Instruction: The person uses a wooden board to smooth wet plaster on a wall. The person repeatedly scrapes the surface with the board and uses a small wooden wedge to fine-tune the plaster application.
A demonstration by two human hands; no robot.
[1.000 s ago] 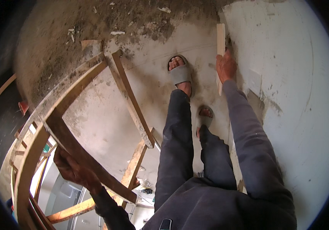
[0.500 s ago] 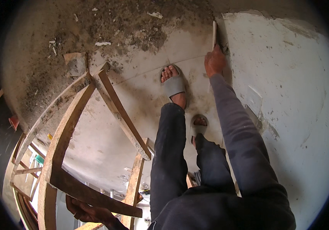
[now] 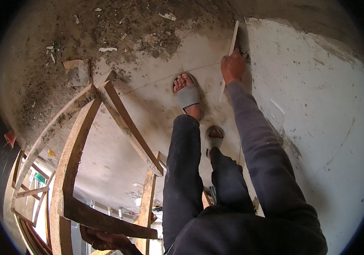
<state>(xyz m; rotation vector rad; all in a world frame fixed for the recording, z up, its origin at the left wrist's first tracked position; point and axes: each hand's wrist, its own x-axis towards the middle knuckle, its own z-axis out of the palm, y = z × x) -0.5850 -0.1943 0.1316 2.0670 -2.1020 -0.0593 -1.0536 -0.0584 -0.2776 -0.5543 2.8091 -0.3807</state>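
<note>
Near the wall base, my right hand is closed around a thin pale wooden strip, held at a slight slant above the floor. At the lower left, my left hand is closed on the underside of a dark board, its fingertips partly hidden by the wood. That board is joined to a rough timber frame of pale, stained beams, whose top corner reaches up beside my left foot in a grey slide sandal.
A white, scuffed wall surface runs along the right. Dirt and white scraps lie on the tiled floor with a stained square piece. Further left are more wooden frames, a red object and a small yellow item.
My right hand and the strip have moved up and left in the picture, the strip now more slanted. My left hand and the timber frame sit lower in the view.
</note>
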